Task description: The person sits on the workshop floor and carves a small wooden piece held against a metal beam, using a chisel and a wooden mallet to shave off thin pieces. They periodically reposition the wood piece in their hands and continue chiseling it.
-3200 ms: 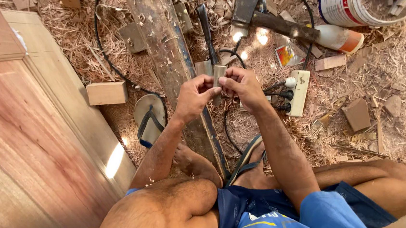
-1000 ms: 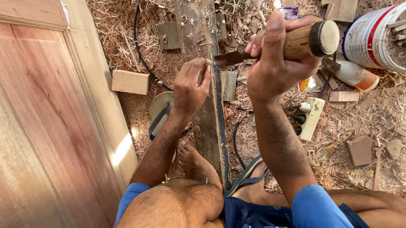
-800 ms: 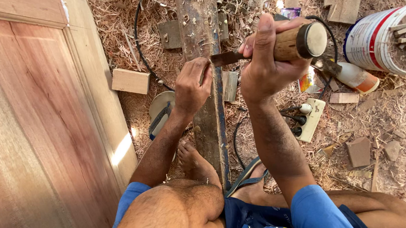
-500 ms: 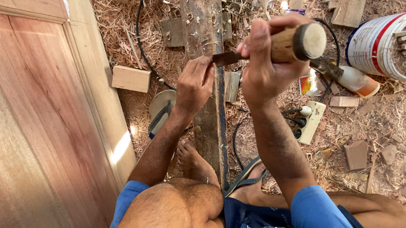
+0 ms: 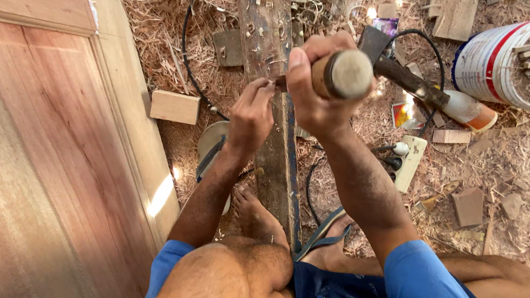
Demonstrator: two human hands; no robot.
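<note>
The right hand (image 5: pixel 317 94) grips a wooden handle (image 5: pixel 342 73) tight. The left hand (image 5: pixel 250 109) pinches something small on the plank (image 5: pixel 276 160); the next blow, I think, needs careful aim.

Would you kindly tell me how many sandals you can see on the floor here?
2: one sandal lies left of the plank, another under the right foot; shavings may hide more.

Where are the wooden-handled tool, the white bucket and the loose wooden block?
wooden-handled tool (image 5: pixel 342 73), head view, on the handle's round butt end.
white bucket (image 5: pixel 482 62), head view, on its outer wall.
wooden block (image 5: pixel 175 107), head view, on its top face.
</note>
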